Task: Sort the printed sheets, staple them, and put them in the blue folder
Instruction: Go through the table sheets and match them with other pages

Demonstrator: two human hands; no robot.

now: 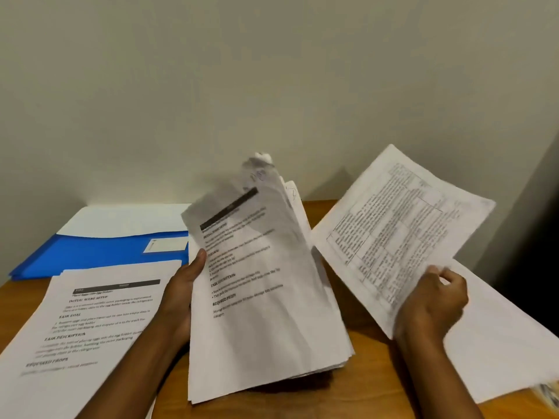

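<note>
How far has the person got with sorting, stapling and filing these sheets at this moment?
Early, still sorting. Done so far: one pile lies on the table in front of the blue folder. In hand: the left hand holds a thick stack, and the right hand pinches a single sheet pulled aside. Left: finish sorting, staple (no stapler is visible), then file.

Before you, a brown wooden tabletop (357, 397) meets a plain off-white painted wall (272, 86), a darker grey wall surface (532, 207) closes off your right side, and a small patterned object (549, 393), too blurred to identify, sits at the table's right edge.
</note>
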